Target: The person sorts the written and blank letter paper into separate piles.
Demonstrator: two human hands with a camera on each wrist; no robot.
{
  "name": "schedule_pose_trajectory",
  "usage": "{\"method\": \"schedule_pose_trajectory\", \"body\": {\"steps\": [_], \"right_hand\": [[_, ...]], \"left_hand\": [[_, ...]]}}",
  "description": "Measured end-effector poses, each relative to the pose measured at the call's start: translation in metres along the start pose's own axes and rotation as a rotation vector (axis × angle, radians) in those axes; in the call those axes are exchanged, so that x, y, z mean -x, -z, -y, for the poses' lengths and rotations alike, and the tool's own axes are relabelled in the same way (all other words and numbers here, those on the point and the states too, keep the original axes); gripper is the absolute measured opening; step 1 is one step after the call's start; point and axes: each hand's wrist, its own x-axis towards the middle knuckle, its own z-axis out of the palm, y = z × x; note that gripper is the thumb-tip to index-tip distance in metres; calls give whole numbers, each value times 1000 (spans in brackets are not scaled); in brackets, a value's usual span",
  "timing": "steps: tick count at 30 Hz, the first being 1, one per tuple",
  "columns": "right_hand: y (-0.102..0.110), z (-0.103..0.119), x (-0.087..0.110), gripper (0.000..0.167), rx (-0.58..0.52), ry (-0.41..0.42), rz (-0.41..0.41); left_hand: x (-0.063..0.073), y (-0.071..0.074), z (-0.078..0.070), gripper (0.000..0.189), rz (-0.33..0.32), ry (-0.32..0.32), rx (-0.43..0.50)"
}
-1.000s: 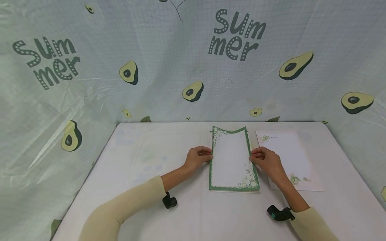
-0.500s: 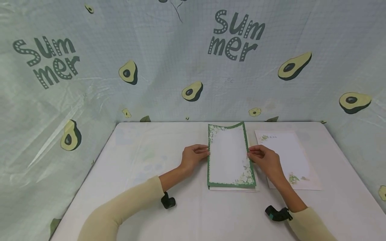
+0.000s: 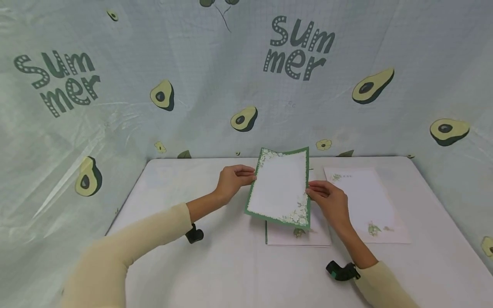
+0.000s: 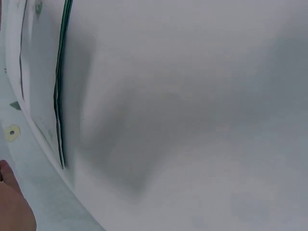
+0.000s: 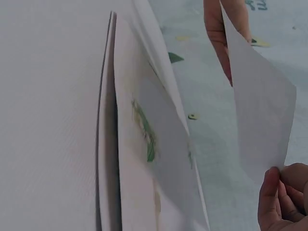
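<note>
Is a paper sheet, white within a green border, with pale flowers in two opposite corners. Has a plain back. Hangs tilted and slightly bowed, clear above a paper stack, pinched at its side edges by left hand and right hand.

The plain white tabletop bears a low stack of rectangular paper sheets, pale pink on top with a printed green sprig; just right of the stack lies a rectangular pale-pink paper sheet, white-centred and sprig-printed.
</note>
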Motion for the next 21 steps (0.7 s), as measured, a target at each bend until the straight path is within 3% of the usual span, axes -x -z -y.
{"method": "schedule_pose_trajectory", "body": {"steps": [4, 9, 14, 21], "right_hand": [[-17, 10, -5, 29, -69, 20, 0], [-40, 23, -10, 31, -128, -15, 1], [-59, 30, -13, 29, -167, -51, -12], [-80, 35, -14, 29, -213, -38, -8]], "left_hand": [[10, 20, -8, 28, -42, 14, -51], [23, 41, -10, 29, -109, 72, -56], [30, 55, -6, 29, -161, 114, -34], [44, 72, -4, 32, -197, 126, -15]]}}
